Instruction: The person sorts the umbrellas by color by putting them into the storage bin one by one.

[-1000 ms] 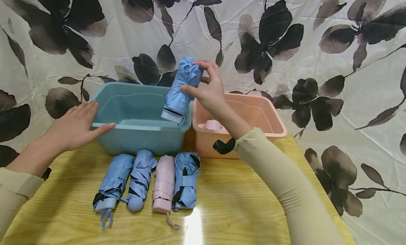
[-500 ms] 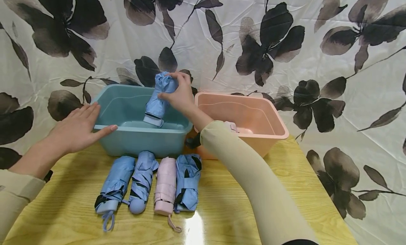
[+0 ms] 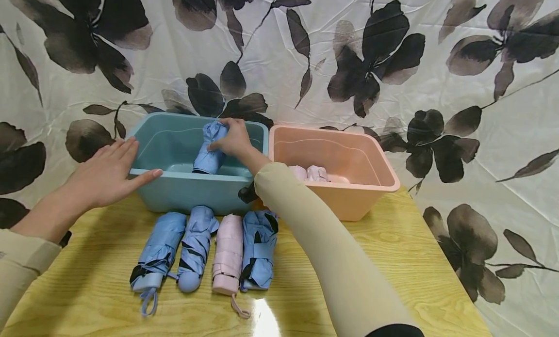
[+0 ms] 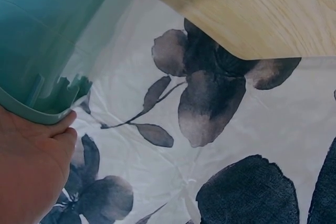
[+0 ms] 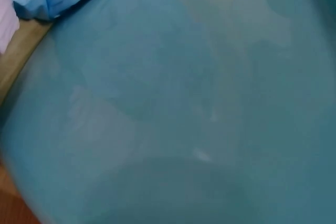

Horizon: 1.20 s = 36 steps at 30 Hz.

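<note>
My right hand [image 3: 236,141] pinches a blue folding umbrella [image 3: 208,150] near its top, inside the teal bin [image 3: 196,179]. The umbrella is tilted, and its lower end is hidden behind the bin's front wall. My left hand [image 3: 106,174] rests on the bin's left rim with fingers straight and thumb along the front edge. In the left wrist view, that hand [image 4: 34,161] lies against the outside of the rim. Before the bin lie three blue folding umbrellas [image 3: 160,247] and a pink one [image 3: 228,254], side by side. The teal wall fills most of the right wrist view.
To the right stands a peach bin [image 3: 349,201], close beside the teal one, with pink folded umbrellas [image 3: 317,173] partly showing inside. Both bins stand on a wooden table [image 3: 371,269]. A floral cloth [image 3: 297,46] hangs right behind them.
My right hand has moved left and down, carrying the blue umbrella from above the teal bin's right side into it. My left hand stays on the rim.
</note>
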Tool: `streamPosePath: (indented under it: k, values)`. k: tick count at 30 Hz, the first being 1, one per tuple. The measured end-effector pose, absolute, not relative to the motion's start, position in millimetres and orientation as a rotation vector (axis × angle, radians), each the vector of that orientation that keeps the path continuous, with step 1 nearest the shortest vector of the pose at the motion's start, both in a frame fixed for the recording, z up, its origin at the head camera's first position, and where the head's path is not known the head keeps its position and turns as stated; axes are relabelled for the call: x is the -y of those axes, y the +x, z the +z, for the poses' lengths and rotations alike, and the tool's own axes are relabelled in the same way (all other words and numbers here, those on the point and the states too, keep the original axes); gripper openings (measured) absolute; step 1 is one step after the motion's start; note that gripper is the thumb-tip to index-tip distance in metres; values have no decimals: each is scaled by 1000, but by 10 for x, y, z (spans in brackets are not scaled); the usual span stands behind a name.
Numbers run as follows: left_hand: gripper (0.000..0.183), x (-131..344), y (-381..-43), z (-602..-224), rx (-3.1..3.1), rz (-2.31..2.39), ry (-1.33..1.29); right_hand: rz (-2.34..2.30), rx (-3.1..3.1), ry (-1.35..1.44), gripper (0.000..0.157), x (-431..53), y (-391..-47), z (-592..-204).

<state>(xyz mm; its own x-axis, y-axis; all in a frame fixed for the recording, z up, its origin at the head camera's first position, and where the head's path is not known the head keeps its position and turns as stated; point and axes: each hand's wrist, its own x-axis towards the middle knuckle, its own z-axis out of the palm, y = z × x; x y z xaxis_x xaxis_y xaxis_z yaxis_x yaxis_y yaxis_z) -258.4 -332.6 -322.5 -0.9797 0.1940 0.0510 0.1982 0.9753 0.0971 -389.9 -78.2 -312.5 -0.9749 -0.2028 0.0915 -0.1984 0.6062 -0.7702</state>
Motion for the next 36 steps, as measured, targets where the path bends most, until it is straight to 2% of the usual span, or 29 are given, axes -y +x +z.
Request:
streamPosePath:
  k: [10,17,20,22,30,36]
  values:
    - [106,3336,-2600,-3250,3072,-168,-316,-1278,-2706,-403,62,845,-3937,-3278]
    - [105,3314,-2581,-3178,3098,-135,-308,-1165,-2624,-649,45,823,-3943,-3286]
    - [106,3327,-2588,-3185,3104,-141,-305,-1125,-2553,-699,43,824,-3934,-3286]
    - [106,3331,-2592,-3198,3103,-148,-305,-1121,-2494,-705,46,816,-3925,-3290]
    - [106,3333,-2586,-3214,3087,-162,-305,-941,-2341,-650,79,804,-3930,-3295]
    - [106,3328,-2592,-3202,3100,-142,-306,-853,-2207,-650,88,803,-3925,-3271]
